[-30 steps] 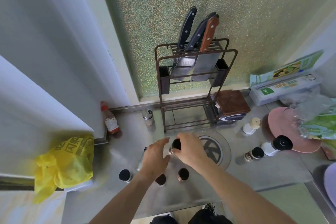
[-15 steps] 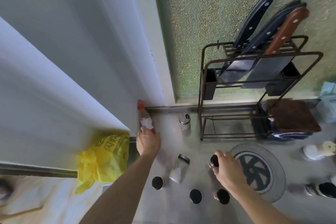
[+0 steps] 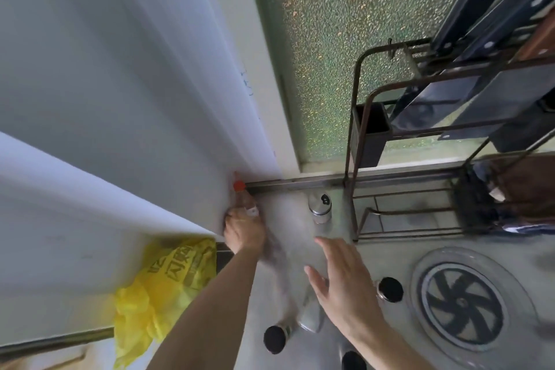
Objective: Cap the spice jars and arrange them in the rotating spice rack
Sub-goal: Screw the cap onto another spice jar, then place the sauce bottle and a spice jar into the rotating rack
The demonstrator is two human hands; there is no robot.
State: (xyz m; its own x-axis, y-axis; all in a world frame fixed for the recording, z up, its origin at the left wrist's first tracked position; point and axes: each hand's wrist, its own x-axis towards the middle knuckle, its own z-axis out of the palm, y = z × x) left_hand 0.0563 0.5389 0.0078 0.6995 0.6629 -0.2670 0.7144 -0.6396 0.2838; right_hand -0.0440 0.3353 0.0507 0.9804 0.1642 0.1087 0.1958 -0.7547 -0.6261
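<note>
My left hand point(image 3: 244, 233) is closed around the body of a small red-capped bottle point(image 3: 240, 194) that stands against the white wall at the back left. My right hand point(image 3: 342, 288) hovers open, fingers spread, above the steel counter point(image 3: 288, 216) and holds nothing. Just right of it stands a black-capped spice jar point(image 3: 389, 289). Another black-capped jar point(image 3: 274, 339) stands near the front, and a third point(image 3: 353, 360) shows at the bottom edge. A clear jar point(image 3: 310, 311) lies partly hidden under my right hand. A steel shaker point(image 3: 320, 207) stands further back.
A brown wire knife rack point(image 3: 357, 135) with several knives stands at the back right. A round drain cover point(image 3: 464, 308) sits in the counter on the right. A yellow plastic bag point(image 3: 162, 285) hangs at the left edge. No rotating rack is in view.
The view has swung left and closer. My left hand has closed on the red-capped bottle. My right hand has let go of the black-capped jar and opened, moving left.
</note>
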